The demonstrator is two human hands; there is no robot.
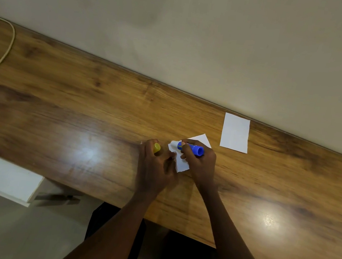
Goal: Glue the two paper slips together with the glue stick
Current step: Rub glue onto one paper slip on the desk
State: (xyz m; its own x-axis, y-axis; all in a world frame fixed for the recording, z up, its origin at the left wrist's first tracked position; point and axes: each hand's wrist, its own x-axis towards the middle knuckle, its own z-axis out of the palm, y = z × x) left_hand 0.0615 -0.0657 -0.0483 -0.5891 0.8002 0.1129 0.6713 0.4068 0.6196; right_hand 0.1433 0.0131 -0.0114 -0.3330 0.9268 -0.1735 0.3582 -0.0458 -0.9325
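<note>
Glue stick one, paper slips two, cap one

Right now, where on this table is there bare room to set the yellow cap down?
Widest free patch: the bare table between the cable and the yellow cap. Another lies at the near right, this side of the far slip. It is crowded in the middle, where the glue stick meets the near slip, the far slip close behind.

Far slip lies on the table, behind-right of near slip.
</note>
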